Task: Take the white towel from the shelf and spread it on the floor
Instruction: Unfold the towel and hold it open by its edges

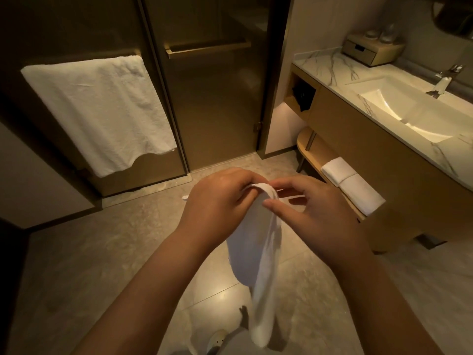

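Landmark: I place everything against the vanity counter (322, 65), which sits at the right of the head view.
White towel: the white towel (258, 242) is off the shelf and in the air, out in front of the vanity counter, hanging from both hands in a long narrow drape over the floor (102, 252).
Left grip: my left hand (217, 198) is closed on the towel's top fold, fingers curled round it.
Right grip: my right hand (314, 208) pinches the same top edge from the other side, thumb and forefinger together on the cloth, the other fingers loose.
Shelf: the low shelf (311, 147) under the vanity counter holds two folded towels (350, 183); they lie well apart from my hands.
Handling: I judge the cloth soft, limp and light; it sags at once, has no stiffness, and will not slip much.
Where to hold: two corners of one edge look best, so its own weight opens the folds.
Risk: layers are bunched together; taking two plies at once would keep it doubled.
Stage: fetched, not yet spread.
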A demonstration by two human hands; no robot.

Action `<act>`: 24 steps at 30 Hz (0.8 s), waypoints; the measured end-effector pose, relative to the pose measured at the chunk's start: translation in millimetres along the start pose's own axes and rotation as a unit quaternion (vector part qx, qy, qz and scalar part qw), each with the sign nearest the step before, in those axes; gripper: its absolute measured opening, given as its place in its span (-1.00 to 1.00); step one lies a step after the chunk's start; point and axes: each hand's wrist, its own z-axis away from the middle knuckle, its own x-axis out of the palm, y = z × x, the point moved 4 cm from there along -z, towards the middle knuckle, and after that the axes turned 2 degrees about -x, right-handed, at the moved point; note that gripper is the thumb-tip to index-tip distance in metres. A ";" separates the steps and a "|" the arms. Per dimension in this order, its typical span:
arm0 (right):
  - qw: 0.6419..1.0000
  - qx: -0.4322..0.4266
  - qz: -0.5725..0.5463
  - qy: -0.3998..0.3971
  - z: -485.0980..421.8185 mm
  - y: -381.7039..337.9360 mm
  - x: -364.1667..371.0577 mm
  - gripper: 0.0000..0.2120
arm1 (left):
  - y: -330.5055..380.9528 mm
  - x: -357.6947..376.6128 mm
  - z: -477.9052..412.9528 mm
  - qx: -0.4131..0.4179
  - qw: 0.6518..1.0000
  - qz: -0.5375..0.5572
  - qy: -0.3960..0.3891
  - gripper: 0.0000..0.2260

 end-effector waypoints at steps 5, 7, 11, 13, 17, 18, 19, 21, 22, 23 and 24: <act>0.997 -0.033 0.048 0.057 -0.2 0.4 6.8 -0.82 | 0.5 -0.1 1.1 0.026 0.999 -0.030 -0.007 -0.84; 0.995 -0.046 0.058 0.069 -1.2 -0.4 6.7 -0.83 | -0.9 -2.7 1.9 0.040 0.998 -0.039 -0.011 -0.82; 0.992 -0.039 0.067 0.100 -4.1 4.4 -2.6 -0.82 | -12.0 -13.1 4.6 0.023 0.998 -0.049 -0.017 -0.80; 0.991 -0.030 0.069 0.114 -4.1 9.6 -10.0 -0.80 | -22.6 -19.1 6.5 -0.006 0.999 -0.051 -0.010 -0.82; 0.994 -0.012 0.076 0.082 -6.9 17.0 -15.4 -0.80 | -25.4 -18.5 9.0 -0.039 0.999 0.007 -0.004 -0.87; 0.996 -0.015 0.068 0.061 -7.5 15.6 -13.5 -0.79 | -21.3 -15.9 9.0 -0.041 0.999 0.027 -0.008 -0.87; 0.997 -0.022 0.058 0.041 -7.8 12.7 -11.0 -0.77 | -17.4 -13.2 8.7 -0.041 0.998 0.040 -0.011 -0.87; 0.997 -0.046 0.055 0.012 -7.8 6.2 -5.6 -0.74 | -11.4 -7.2 6.7 -0.032 0.999 0.037 -0.022 -0.86; 0.997 -0.057 0.060 0.003 -7.8 4.2 -3.1 -0.75 | -9.6 -4.2 5.5 -0.029 0.999 0.027 -0.031 -0.85; 0.996 -0.063 0.064 -0.002 -8.1 3.2 -1.0 -0.77 | -8.4 -1.9 4.5 -0.031 0.999 0.018 -0.039 -0.84; 0.996 -0.060 0.065 -0.006 -8.5 2.9 0.5 -0.79 | -7.9 -0.3 3.7 -0.033 0.998 0.014 -0.043 -0.83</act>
